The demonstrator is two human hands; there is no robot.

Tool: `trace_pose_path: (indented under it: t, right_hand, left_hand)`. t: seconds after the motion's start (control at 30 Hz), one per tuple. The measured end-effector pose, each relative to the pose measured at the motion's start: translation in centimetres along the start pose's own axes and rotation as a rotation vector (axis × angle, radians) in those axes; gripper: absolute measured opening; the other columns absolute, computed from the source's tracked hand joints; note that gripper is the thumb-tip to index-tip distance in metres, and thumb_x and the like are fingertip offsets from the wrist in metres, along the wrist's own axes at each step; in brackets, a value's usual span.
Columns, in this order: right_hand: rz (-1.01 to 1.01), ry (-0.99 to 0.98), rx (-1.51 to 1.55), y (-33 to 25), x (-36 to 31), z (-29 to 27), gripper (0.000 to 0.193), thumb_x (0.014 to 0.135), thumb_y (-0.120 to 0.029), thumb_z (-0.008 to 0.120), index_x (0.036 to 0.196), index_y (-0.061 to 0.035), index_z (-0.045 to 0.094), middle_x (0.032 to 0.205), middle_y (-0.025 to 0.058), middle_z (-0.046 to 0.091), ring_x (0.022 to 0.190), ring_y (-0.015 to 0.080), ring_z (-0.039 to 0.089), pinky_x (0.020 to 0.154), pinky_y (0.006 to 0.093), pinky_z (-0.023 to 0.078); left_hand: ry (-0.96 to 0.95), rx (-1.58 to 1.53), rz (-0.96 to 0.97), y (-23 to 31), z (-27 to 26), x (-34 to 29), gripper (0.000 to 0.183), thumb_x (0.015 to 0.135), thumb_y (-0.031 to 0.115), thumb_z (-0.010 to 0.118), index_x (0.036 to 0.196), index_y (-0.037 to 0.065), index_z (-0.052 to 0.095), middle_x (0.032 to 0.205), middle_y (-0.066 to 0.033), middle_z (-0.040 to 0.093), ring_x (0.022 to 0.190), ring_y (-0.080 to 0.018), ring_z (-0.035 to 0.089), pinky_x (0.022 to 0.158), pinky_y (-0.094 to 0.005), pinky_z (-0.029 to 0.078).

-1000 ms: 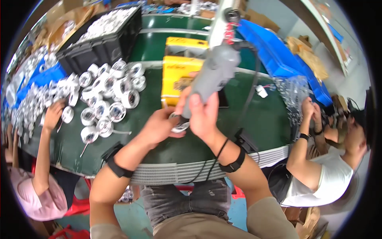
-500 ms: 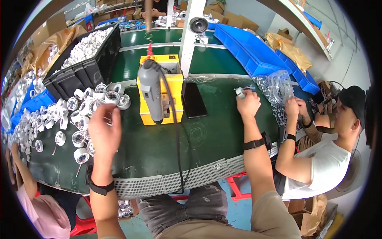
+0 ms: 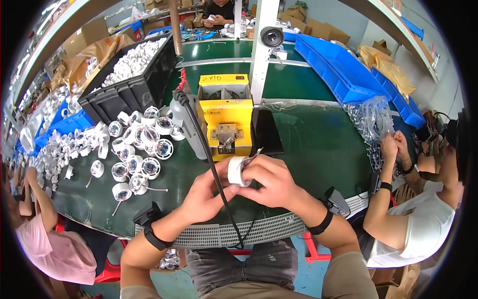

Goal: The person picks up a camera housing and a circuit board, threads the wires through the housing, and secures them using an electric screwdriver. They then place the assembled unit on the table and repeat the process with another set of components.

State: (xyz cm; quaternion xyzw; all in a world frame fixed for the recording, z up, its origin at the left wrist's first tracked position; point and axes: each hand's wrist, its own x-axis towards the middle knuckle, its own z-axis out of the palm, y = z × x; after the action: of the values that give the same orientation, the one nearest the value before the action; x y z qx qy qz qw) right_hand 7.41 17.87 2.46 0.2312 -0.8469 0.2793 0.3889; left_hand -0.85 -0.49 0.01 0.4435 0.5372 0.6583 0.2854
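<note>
The green table [image 3: 318, 159] spans the view, with a grey perforated strip [image 3: 271, 228] along its near edge. A black bin [image 3: 117, 107] heaped with small white pieces stands by the far edge, toward the left. A long blue tray [image 3: 343, 97] lies beyond the far edge, toward the right. A yellow fixture [image 3: 226, 117] with a metal clamp on its front stands between the two, just inside the far edge.

Left of the fixture is a cluster of white round housings [image 3: 151, 167], some with wire leads, spreading toward the table's left edge. A grey power tool [image 3: 191, 124] hangs just beside the fixture's left side; its black cable crosses in front of the left hand [image 3: 201, 197]. A flat black panel [image 3: 269, 133] lies just right of the fixture.

Both hands are near the middle of the near edge. The left hand is partly closed, with its thumb and fingers against a white ring-shaped part [image 3: 234, 172]. The right hand [image 3: 276, 183] is half curled and grips the same part from its open side. The part is held above the table, turned on its side, with thin wires [image 3: 255, 155] projecting from it.
</note>
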Motion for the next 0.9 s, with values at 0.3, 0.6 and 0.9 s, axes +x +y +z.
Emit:
trace_pose_path:
  t: [0.3,0.6,0.9]
  right_hand:
    - [0.02,-0.162,0.181,1.4,0.1,-2.3,0.036,0.064,-0.025,0.086,0.078,-0.003,0.062,0.079,0.008,0.059,0.067,0.0238,0.06,0.059,0.0309,0.048]
    - [0.693,-0.11,0.783,3.3,-0.8,-1.7,0.025,0.095,-0.021,0.058,0.103,0.0021,0.063,0.094,0.0066,0.065,0.09,0.0151,0.06,0.085,0.03,0.048]
    - [0.848,-0.348,0.85,1.9,-0.9,-1.8,0.018,0.093,-0.015,0.056,0.087,0.0015,0.062,0.079,0.0002,0.059,0.076,0.0077,0.053,0.067,0.0246,0.044]
  left_hand:
    - [0.046,-0.037,-0.017,0.3,0.1,0.4,0.066,0.082,0.001,0.065,0.14,0.003,0.033,0.123,-0.0098,0.052,0.113,-0.0212,0.055,0.1,-0.0375,0.043]
    - [0.092,0.086,0.08,0.1,-0.3,-0.3,0.07,0.08,0.015,0.069,0.137,-0.002,0.034,0.125,-0.0141,0.052,0.108,-0.0228,0.058,0.094,-0.0369,0.047]
    - [0.044,0.578,0.4,1.2,-0.1,0.6,0.062,0.064,0.004,0.07,0.123,0.001,0.05,0.12,-0.0181,0.057,0.111,-0.0345,0.057,0.094,-0.0403,0.047]
